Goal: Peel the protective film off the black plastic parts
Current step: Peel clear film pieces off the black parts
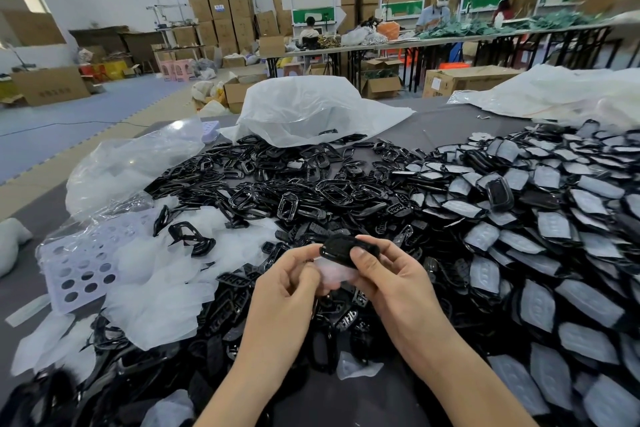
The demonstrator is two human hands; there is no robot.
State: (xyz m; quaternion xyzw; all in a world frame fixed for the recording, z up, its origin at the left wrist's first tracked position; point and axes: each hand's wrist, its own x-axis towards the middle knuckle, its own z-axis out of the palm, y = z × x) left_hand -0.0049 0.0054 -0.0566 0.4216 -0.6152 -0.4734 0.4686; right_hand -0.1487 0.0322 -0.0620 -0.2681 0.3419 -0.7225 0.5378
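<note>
Film-covered parts (540, 239) heaped right; bare frames (311, 184) centre; peeled films (156, 288), perforated tray (83, 267) left; plastic bag (304, 107) behind; all on table (443, 121)

Likely a factory packing hall: stacked cartons (221, 21) behind the long worktable (450, 40), heaped black parts (311, 184) before it.

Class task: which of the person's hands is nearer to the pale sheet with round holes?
Left. The left hand lies right of the pale sheet with round holes, beyond peeled film; the right hand, holding the black part, is farther right.
</note>
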